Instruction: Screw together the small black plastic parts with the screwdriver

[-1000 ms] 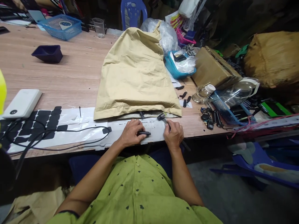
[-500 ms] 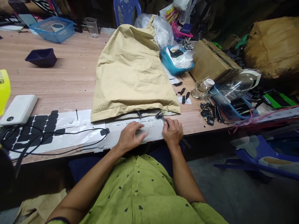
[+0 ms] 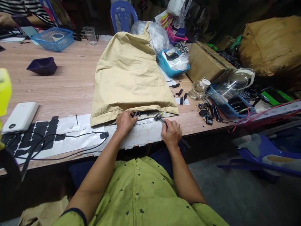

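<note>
A beige cloth bag (image 3: 134,75) lies on the table with its open hem toward me. My left hand (image 3: 125,121) is at the hem, its fingers pinched at a small dark piece I cannot make out. Several small black pieces (image 3: 144,113) show in the opening beside the fingertips. In my right hand (image 3: 172,133) is a small hammer (image 3: 160,117), its dark metal head just in front of the hem. Both hands are above a worn white board (image 3: 143,133) along the table's front edge.
At left are a white power bank (image 3: 20,116), a black cable (image 3: 75,134) and a sheet of black stickers (image 3: 39,131). A dark purple tray (image 3: 42,66) stands farther back. Right of the bag are small black parts (image 3: 181,99), a jar (image 3: 198,89) and a blue basket (image 3: 229,103).
My left hand has moved forward and left to the bag's hem, and its fingers have closed. My right hand still holds the hammer in nearly the same place.
</note>
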{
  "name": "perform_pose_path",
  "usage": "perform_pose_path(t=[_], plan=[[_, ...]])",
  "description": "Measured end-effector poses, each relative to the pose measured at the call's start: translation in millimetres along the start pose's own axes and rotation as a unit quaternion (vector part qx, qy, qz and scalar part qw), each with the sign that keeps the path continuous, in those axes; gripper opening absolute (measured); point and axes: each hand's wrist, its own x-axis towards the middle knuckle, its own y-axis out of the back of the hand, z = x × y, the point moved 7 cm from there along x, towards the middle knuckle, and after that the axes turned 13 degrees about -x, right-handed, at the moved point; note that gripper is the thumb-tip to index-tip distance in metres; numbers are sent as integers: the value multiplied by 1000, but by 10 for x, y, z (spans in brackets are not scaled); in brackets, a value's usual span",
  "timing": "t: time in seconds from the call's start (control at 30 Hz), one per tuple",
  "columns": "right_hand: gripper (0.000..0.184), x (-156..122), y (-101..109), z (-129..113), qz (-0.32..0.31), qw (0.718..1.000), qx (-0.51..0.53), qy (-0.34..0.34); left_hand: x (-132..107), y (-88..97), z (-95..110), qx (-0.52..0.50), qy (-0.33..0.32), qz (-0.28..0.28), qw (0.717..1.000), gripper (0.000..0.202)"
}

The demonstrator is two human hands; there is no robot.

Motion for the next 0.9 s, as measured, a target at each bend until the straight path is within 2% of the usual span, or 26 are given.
perform_pose_path(t=[0.07,0.17,0.3,0.4,0.53,0.67,0.77,0.9], plan=[[25,-2,9,-2,8,1000,-3,-1,-68,76,-44,-7,-12,-18,1000,18],[26,0,-1,-4,3,1000,3,-2,-227,105,-34,-33,-87,-58,994,17],[25,22,-19,32,-9,1000,15,-7,-478,-83,32,-65,-206,-123,969,16],[25,30,25,73,-7,999,44,4,-564,-223,52,-65,-252,-121,958,15],[26,-23,220,47,-2,988,152,37,-561,-294,41,-73,-257,-116,957,16],[25,-128,446,-131,-43,962,257,78,-554,-292,35,-78,-238,-122,961,17],[25,-199,550,-275,-76,950,286,103,-561,-294,43,-81,-226,-122,963,16],[26,-251,565,-340,-87,948,285,110,-567,-306,55,-88,-227,-119,963,14]])
